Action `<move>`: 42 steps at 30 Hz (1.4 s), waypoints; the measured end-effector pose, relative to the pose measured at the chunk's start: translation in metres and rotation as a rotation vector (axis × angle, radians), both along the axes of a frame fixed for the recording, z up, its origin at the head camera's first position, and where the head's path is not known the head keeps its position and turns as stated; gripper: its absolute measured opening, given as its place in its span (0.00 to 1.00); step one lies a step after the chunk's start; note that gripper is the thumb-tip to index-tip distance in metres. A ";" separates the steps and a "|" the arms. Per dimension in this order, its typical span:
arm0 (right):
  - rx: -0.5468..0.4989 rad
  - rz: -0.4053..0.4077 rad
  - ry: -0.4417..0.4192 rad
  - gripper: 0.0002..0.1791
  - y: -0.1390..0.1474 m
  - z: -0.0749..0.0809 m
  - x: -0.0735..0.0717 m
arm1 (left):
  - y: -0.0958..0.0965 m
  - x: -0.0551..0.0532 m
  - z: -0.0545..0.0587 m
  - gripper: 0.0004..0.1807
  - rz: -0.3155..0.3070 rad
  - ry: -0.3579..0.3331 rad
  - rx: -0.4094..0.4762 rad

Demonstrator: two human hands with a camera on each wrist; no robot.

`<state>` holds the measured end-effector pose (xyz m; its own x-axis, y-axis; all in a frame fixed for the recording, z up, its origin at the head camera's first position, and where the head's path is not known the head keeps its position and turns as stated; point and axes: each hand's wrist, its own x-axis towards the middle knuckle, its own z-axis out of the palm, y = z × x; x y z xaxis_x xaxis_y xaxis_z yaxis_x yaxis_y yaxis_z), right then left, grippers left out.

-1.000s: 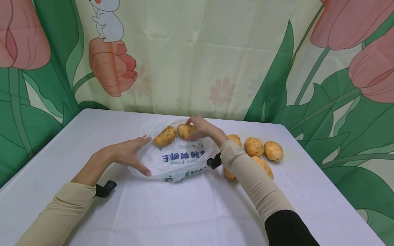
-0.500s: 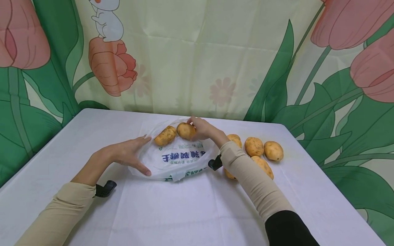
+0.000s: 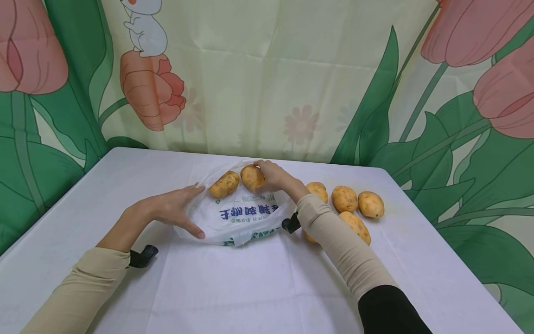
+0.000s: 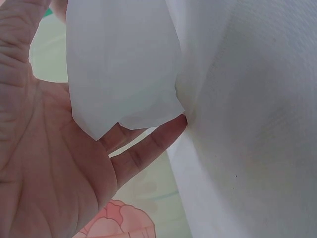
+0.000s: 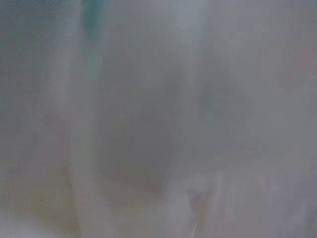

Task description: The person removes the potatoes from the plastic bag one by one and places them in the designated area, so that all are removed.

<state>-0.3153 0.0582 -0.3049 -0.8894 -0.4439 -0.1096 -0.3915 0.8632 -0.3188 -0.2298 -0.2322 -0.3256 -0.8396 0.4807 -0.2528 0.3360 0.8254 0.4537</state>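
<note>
a right hand (image 3: 273,176) grips a potato (image 3: 251,176) at the far side of a bag (image 3: 238,228) on the desk (image 3: 225,287), the potato to that hand's left, its long axis hard to tell. the left hand (image 3: 178,208), thumb and fingers apart at the bag's left edge, is nearer a second potato (image 3: 224,184) slanting away rightward.

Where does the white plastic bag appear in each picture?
Head: white plastic bag at centre, between left hand and right hand.
Left wrist: upper middle, partly covering that hand's fingers.
Right wrist: too blurred to tell.
Shared landmark: the left hand, in head and left wrist views.
</note>
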 end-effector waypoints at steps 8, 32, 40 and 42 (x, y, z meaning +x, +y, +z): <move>0.020 -0.029 0.016 0.47 -0.001 -0.004 0.001 | 0.000 -0.001 -0.003 0.78 0.010 -0.015 0.005; -0.041 -0.040 0.135 0.46 0.009 -0.004 0.016 | -0.002 0.002 -0.001 0.77 -0.015 0.007 0.007; -0.127 -0.028 0.154 0.44 0.013 0.004 0.028 | -0.001 0.001 0.000 0.77 -0.008 0.001 0.007; -0.145 -0.030 0.156 0.44 0.015 0.006 0.033 | -0.001 0.001 0.000 0.77 -0.007 -0.002 0.007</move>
<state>-0.2828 0.0728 -0.2987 -0.9035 -0.4184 0.0932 -0.4208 0.8244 -0.3785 -0.2290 -0.2328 -0.3253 -0.8360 0.4880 -0.2510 0.3407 0.8201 0.4597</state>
